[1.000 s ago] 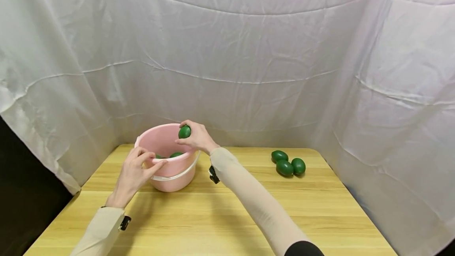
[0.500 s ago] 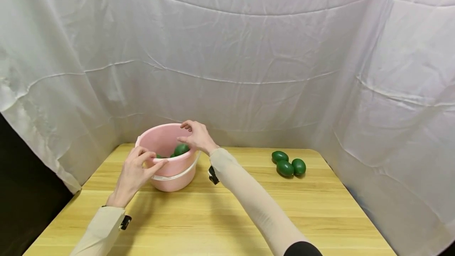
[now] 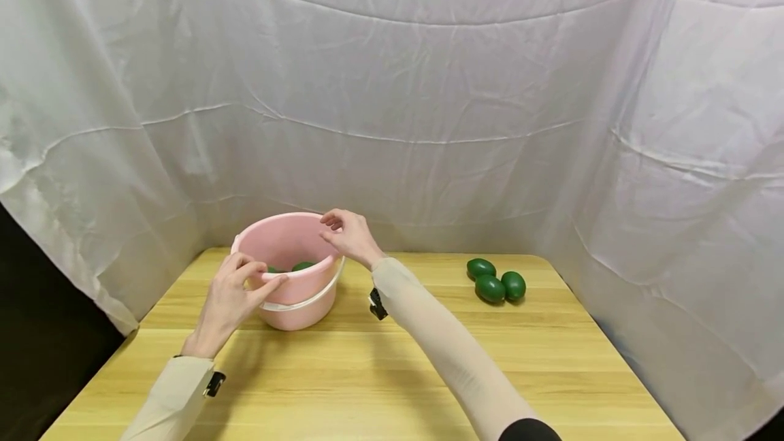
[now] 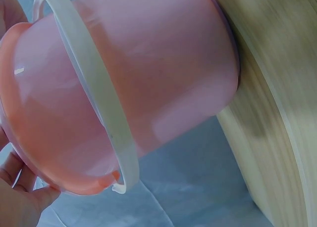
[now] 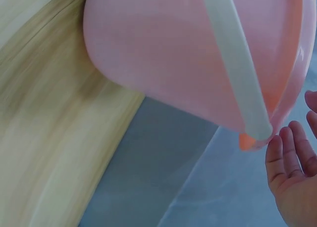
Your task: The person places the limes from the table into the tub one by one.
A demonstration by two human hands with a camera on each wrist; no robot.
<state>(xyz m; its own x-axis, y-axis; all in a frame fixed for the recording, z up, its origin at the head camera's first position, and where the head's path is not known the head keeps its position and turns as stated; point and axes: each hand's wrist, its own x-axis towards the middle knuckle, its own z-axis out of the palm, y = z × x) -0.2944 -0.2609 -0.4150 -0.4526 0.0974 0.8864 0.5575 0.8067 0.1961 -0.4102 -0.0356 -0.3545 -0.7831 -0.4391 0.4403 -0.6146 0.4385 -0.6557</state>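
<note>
A pink bucket [image 3: 295,320] with a white handle [image 4: 94,83] stands on the left part of the table. My left hand [image 3: 223,298] holds its near left rim, fingers over the edge and thumb outside. At the right rim is my right hand [image 3: 353,238], its fingers loosely bent around nothing. The right wrist view shows its fingertips beside the handle's end; whether they touch the rim I cannot tell. Inside the bucket, parts of dark green oval fruits [image 3: 303,266], perhaps avocados, show above the near rim; the bottom is hidden.
Three similar green fruits [image 3: 491,288] lie together at the table's right rear. The wooden table [image 3: 343,386] is bounded by pale hanging cloth [image 3: 392,87] behind and at both sides.
My right hand has let go of a green fruit, which dropped into the bucket. That hand has since drawn slightly right. My left hand has stayed on the rim.
</note>
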